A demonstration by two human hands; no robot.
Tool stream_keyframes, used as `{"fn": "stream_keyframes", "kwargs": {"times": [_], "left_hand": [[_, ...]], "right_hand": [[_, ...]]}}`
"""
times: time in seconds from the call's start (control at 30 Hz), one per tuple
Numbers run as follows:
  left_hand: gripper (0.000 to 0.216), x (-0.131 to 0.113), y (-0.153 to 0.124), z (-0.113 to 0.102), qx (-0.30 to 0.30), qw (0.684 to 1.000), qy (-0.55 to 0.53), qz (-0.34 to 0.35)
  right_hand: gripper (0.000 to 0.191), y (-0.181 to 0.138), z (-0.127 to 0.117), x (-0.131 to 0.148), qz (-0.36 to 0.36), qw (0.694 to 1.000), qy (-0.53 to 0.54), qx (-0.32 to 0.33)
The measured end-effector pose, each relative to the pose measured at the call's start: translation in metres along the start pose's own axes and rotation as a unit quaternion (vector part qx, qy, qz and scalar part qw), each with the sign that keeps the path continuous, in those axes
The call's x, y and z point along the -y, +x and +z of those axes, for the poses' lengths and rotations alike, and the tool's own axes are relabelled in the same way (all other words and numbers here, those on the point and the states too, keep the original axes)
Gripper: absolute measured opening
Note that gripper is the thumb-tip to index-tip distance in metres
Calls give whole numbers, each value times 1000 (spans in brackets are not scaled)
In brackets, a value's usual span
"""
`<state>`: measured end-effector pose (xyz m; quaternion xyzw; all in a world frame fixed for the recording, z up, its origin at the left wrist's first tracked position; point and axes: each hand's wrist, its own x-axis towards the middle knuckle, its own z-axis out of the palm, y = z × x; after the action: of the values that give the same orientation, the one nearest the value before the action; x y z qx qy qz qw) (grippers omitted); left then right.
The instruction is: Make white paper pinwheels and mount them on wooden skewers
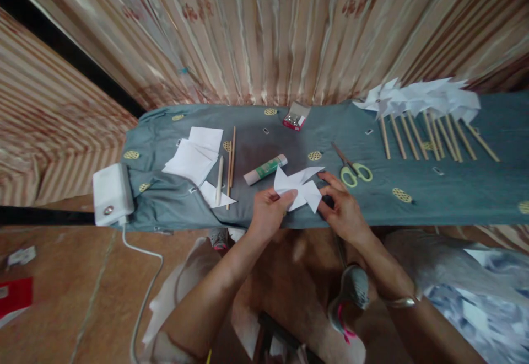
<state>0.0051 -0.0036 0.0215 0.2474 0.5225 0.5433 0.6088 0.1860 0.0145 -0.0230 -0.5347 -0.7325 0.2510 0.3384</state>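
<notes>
Left hand (270, 210) and right hand (345, 212) both pinch the paper pinwheel (303, 186) at counter (454, 198) near edge; glue stick (265, 169) just behind it.

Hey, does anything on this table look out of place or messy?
Mostly tidy. The white power adapter sits at the left corner of the table, seemingly overhanging, with its cable dangling to the floor. The paper squares are fanned askew.

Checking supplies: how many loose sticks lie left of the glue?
3, side by side between paper stack and glue stick: one pale stick, two darker sticks. More may hide under paper.
</notes>
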Motion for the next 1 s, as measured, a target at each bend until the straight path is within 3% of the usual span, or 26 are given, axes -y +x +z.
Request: {"fn": "stream_keyframes", "kwargs": {"times": [0.2, 0.63, 1.0], "left_hand": [[29, 0, -4, -4, -1, 1000, 17, 2], [30, 0, 0, 1, 19, 1000, 10, 3], [29, 1, -1, 2, 24, 1000, -5, -9]], "right_hand": [[15, -10, -18, -4, 9, 999, -18, 28], [11, -13, -11, 3, -4, 998, -57, -6], [10, -6, -30, 12, 36, 999, 24, -28]]}}
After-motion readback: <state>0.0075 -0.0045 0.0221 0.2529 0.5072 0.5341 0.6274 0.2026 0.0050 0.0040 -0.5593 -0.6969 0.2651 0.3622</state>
